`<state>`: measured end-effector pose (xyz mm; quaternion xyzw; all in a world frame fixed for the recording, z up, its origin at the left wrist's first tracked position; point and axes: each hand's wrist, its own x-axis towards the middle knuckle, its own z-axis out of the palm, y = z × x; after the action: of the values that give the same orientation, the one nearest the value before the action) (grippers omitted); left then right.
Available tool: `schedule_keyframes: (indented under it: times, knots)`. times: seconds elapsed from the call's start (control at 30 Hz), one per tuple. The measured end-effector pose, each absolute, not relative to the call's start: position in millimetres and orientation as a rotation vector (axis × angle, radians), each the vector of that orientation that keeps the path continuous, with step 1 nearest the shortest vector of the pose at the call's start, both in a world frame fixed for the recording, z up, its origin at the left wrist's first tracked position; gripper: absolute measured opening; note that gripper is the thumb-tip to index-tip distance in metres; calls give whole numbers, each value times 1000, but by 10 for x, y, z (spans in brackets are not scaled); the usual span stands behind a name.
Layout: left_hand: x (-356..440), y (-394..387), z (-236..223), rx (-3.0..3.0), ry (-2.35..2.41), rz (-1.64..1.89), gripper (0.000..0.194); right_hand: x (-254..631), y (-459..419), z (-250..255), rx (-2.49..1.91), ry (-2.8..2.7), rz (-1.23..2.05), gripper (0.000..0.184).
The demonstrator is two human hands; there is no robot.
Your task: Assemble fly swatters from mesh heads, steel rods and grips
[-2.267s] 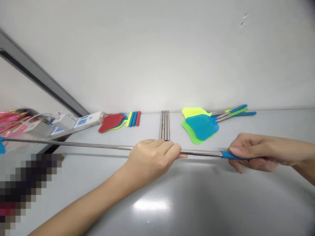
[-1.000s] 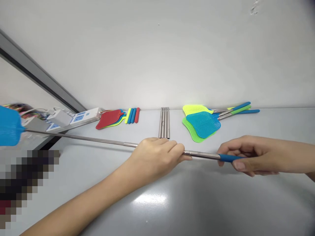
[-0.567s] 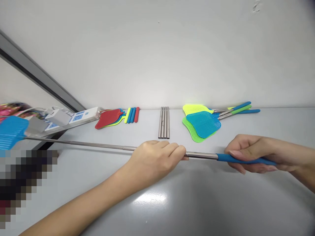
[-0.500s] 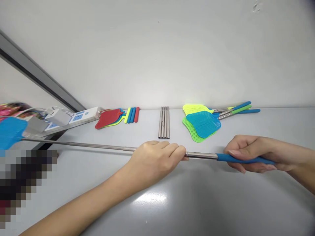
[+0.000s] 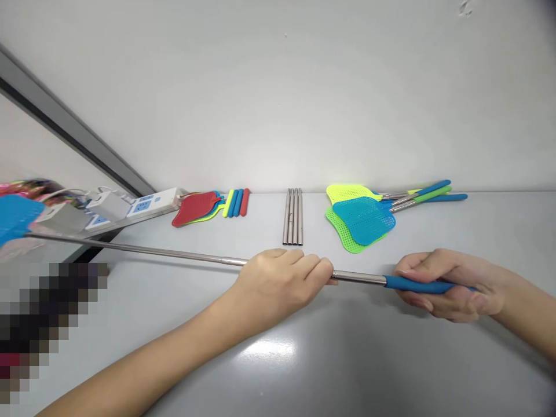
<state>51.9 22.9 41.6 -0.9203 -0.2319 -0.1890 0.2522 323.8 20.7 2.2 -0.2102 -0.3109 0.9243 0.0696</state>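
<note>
A fly swatter (image 5: pixel 169 252) with an extended metal telescopic rod stretches across the view above the table. Its blue head (image 5: pixel 17 219) reaches the left edge, partly cut off. My left hand (image 5: pixel 286 281) is closed around the thicker part of the rod, near the middle. At the other end, the blue grip (image 5: pixel 417 285) lies in my right hand (image 5: pixel 447 286), whose fingers curl around it from above and below. Beyond my hands, several assembled swatters (image 5: pixel 365 220) with yellow, green and blue heads lie in an overlapping pile.
Near the wall lie several metal tubes (image 5: pixel 293 217), a row of coloured grips (image 5: pixel 237 202), and stacked loose swatter heads (image 5: pixel 195 208), red on top. A power strip (image 5: pixel 152 202) with plugged-in white adapters (image 5: pixel 108 205) stands at the left, beside colourful wrapped items (image 5: pixel 30 191).
The swatter's blue head has shifted a little left and up. My right hand has changed its finger position around the blue grip. My left hand keeps its hold on the rod.
</note>
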Motion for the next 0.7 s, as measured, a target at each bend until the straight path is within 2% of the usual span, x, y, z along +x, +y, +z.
schedule_keyframes:
  times: [0.07,0.2,0.27,0.53,0.7]
  knots:
    - [518,241,412,-2517,-631,-514,17,3234,188,93,-783,-1190,2607,36]
    - [527,242,414,-2585,-599,-463,15,3225,111,335,-1123,-1785,2278,25]
    - [531,232,421,-2607,-584,-424,16,3206,79,427,-1265,-1918,2108,23]
    - [503,292,499,-2579,-609,-396,17,3205,116,554,-1235,-1833,2098,32]
    - [386,440,609,-2687,-910,-115,36,3539,212,497,-1363,-1903,1947,29]
